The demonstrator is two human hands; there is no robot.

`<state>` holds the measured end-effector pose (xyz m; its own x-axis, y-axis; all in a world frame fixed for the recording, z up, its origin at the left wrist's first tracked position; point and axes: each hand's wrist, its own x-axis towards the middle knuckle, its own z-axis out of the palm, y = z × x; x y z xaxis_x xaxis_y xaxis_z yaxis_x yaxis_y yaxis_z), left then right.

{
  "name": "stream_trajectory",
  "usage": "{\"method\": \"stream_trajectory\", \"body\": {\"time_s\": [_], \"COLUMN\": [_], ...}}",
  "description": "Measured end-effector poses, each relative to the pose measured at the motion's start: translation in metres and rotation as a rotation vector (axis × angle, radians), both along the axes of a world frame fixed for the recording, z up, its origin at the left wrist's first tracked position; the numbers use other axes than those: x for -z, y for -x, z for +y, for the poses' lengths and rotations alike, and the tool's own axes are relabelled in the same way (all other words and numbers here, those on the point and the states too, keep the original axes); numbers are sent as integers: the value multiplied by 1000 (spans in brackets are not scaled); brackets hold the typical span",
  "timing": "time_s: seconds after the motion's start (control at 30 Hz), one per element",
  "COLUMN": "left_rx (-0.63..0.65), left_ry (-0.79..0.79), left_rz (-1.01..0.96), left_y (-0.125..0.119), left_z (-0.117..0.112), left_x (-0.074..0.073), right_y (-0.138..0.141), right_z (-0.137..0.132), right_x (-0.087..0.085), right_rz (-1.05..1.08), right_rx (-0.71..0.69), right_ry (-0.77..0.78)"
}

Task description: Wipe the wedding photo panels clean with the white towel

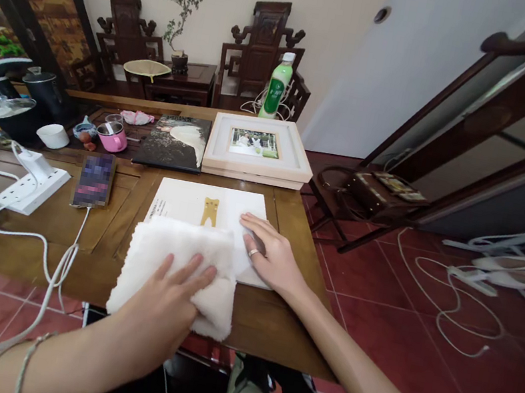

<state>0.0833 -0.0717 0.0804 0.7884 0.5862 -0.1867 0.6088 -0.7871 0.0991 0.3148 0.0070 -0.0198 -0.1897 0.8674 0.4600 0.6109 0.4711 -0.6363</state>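
Note:
A fluffy white cloth lies over the near part of a white book with a yellow mark on its cover, on the wooden table. My left hand rests flat on the cloth, fingers stretched out. My right hand, a ring on one finger, lies flat and open on the book's right side, just beside the cloth.
Behind the book are a white picture frame and a dark photo print. A phone, a white power strip with cables, a pink pot and a green bottle stand further off. Red tiled floor with cables lies right.

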Motion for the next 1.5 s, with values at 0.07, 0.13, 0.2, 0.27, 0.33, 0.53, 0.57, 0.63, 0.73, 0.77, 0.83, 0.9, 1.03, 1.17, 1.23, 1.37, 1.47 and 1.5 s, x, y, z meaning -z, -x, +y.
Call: {"method": "stream_trajectory", "body": {"time_s": [0.07,0.13,0.2,0.27,0.33,0.53,0.57,0.63,0.73,0.77,0.83,0.9,1.03,1.17,1.23,1.37,1.47,1.5], "left_rx": [-24,-70,-111,-137,-170,-273,-279,-273,-246,-237,-223,-221,-266,-317,-340,-355,-348,-339], "left_ry": [38,76,88,60,3,-57,-51,-37,-17,-8,30,77,67,-55,-92,-92,-48,-24], "left_rz": [-33,-57,-62,-68,-71,-38,-17,35,99,104,88,50,-15,-17,-19,17,67,85], "left_y": [3,7,10,12,13,7,6,5,9,12,18,23,27,26,26,27,28,29], "left_z": [8,25,46,70,91,96,87,67,39,32,24,26,48,82,93,90,67,58], "left_x": [-1,-2,0,5,11,14,12,7,0,-1,-3,-4,2,14,17,16,10,7], "right_y": [0,0,0,0,0,0,0,0,1,1,1,1,1,0,0,0,0,0], "right_z": [0,0,0,0,0,1,1,1,1,0,0,0,0,0,0,0,0,0], "right_x": [0,0,1,2,2,3,3,2,2,2,2,2,1,1,1,2,2,2], "right_rz": [-11,-24,-30,-27,-18,5,7,5,-3,-5,-9,-15,-25,-27,-25,-16,-13,-12], "right_rx": [4,8,9,7,6,4,4,6,3,4,7,10,5,0,3,2,5,5], "right_ry": [5,10,14,12,8,13,14,14,7,4,-1,-2,0,2,10,10,3,1]}}
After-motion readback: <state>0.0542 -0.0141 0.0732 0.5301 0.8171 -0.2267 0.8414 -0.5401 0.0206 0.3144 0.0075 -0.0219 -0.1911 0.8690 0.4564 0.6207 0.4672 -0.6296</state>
